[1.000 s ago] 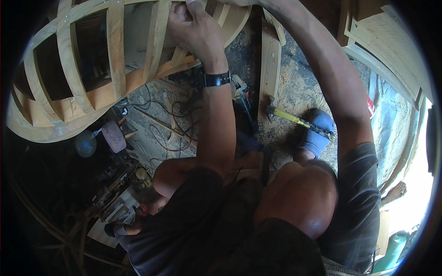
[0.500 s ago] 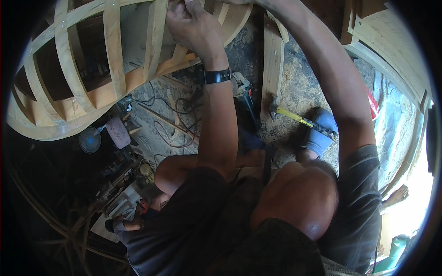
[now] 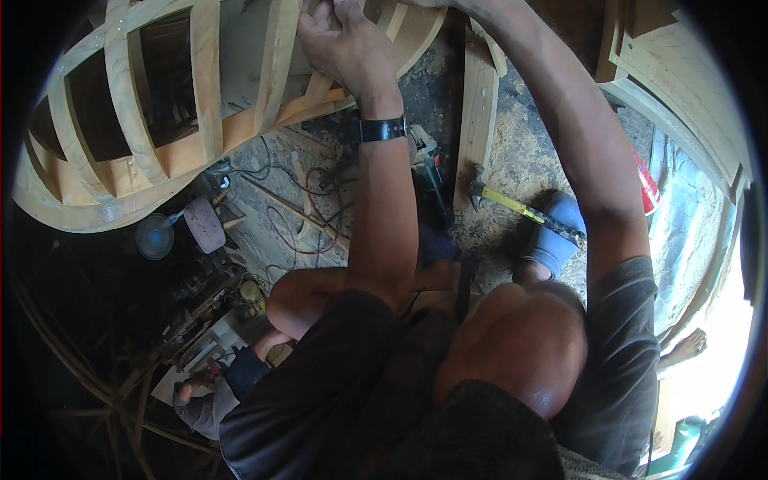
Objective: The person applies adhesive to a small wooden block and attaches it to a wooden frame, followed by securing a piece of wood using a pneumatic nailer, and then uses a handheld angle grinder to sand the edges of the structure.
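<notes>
The head view showed a curved wooden frame point(image 3: 184, 120) of pale ribs and slats filling the upper left, raised above a littered floor. The left hand point(image 3: 344, 44) was pressed against one of the ribs point(image 3: 280, 64) near the top edge, its fingers curled closed over the wood; a dark wristwatch point(image 3: 382, 129) was worn on that wrist. The right hand was cut off by the top edge of the picture, only the forearm point(image 3: 576, 136) being seen reaching up toward the same part of the frame, so its grip could not be told.

Below the arms, a yellow-handled hammer point(image 3: 524, 210) was laid on the sawdust-covered ground, just beside a foot in a blue shoe point(image 3: 552, 236). An upright pale plank point(image 3: 478, 120) was stood next to the hammer head. Tangled cables point(image 3: 296, 216) were spread over the floor under the frame, near a dark power tool point(image 3: 428, 172). A round blue-grey lid point(image 3: 154, 236) and a pinkish rectangular block point(image 3: 206, 226) were lying at the lower edge of the frame. A red container point(image 3: 646, 186) was partly hidden behind the right upper arm. No labels or signs could be read at this size.
</notes>
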`<state>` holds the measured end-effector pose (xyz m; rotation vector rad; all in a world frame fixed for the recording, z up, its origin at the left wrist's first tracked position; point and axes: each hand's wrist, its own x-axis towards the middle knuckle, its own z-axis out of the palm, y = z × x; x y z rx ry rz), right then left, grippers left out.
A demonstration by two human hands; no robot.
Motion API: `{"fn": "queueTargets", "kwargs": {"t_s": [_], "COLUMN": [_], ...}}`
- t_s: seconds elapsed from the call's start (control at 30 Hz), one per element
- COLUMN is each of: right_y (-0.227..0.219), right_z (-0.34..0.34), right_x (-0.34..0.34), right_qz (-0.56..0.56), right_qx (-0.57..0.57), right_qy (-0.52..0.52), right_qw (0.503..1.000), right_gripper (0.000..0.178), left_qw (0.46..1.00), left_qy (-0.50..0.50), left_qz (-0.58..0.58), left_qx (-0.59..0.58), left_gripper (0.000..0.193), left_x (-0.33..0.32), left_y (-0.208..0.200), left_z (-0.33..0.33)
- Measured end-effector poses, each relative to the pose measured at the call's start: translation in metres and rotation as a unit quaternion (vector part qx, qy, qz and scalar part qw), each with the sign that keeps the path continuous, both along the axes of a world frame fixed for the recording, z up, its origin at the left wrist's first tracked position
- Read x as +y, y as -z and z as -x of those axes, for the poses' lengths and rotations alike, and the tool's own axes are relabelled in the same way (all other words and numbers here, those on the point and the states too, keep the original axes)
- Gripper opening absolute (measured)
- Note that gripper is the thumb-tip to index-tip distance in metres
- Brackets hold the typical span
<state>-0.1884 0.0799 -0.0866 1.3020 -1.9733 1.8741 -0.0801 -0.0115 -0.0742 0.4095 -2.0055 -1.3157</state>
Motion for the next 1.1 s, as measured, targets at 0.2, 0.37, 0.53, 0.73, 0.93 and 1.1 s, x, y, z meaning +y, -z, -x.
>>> {"fn": "queueTargets", "kwargs": {"t_s": [0.2, 0.37, 0.53, 0.73, 0.93, 1.1], "right_y": [0.006, 0.006, 0.007, 0.009, 0.006, 0.010], "right_z": [-0.004, -0.005, -0.004, -0.002, -0.003, -0.007], "right_x": [0.009, 0.010, 0.012, 0.007, 0.006, 0.010], "right_qz": [0.017, 0.064, 0.047, 0.036, 0.029, 0.023], "right_qx": [-0.008, -0.021, -0.057, 0.010, -0.058, -0.050], "right_qy": [0.005, 0.000, -0.038, -0.006, -0.023, 0.011], "right_qw": [1.000, 0.998, 0.997, 0.999, 0.998, 0.998], "right_gripper": [0.058, 0.058, 0.060, 0.058, 0.061, 0.062], "left_qw": [0.999, 0.999, 0.997, 0.995, 0.984, 0.986], "left_qy": [-0.005, 0.021, 0.028, -0.007, -0.065, -0.041], "left_qz": [-0.003, 0.028, 0.010, 0.046, 0.088, 0.096], "left_qx": [-0.053, -0.007, -0.078, -0.084, -0.140, -0.133], "left_gripper": [0.054, 0.034, 0.055, 0.046, 0.040, 0.042], "left_x": [0.011, -0.004, 0.014, 0.008, 0.012, 0.019], "left_y": [-0.006, -0.005, -0.018, -0.011, -0.017, -0.017], "left_z": [-0.003, -0.005, -0.010, -0.005, -0.005, -0.007]}}
